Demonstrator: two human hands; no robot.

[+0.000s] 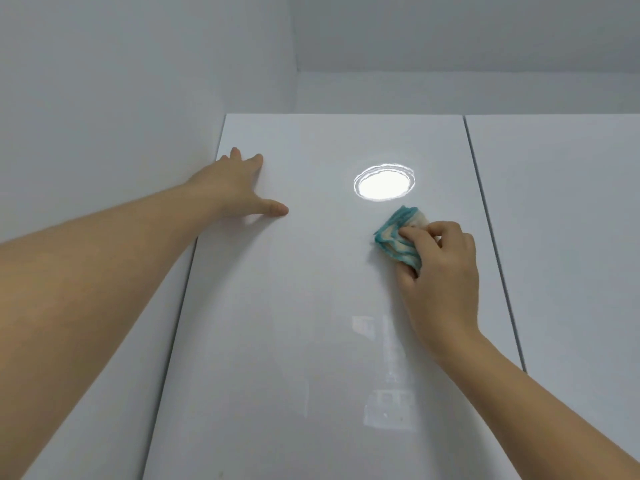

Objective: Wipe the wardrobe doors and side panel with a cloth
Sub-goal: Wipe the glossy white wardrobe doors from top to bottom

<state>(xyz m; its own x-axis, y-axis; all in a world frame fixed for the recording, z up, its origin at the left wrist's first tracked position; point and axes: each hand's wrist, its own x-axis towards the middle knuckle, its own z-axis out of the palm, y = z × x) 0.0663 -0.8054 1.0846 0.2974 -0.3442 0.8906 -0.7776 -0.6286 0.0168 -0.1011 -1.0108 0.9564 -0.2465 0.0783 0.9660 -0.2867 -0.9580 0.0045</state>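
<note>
A glossy white wardrobe door fills the middle of the head view, seen from below looking up. My right hand grips a folded teal-and-cream cloth and holds it against the door's upper right part. My left hand lies flat with straight fingers on the door's upper left, close to its left edge. A second wardrobe door stands to the right across a narrow gap.
A bright round reflection of a ceiling lamp shines on the door just above the cloth. A plain white wall adjoins the wardrobe on the left. The ceiling meets the wall above the wardrobe's top edge.
</note>
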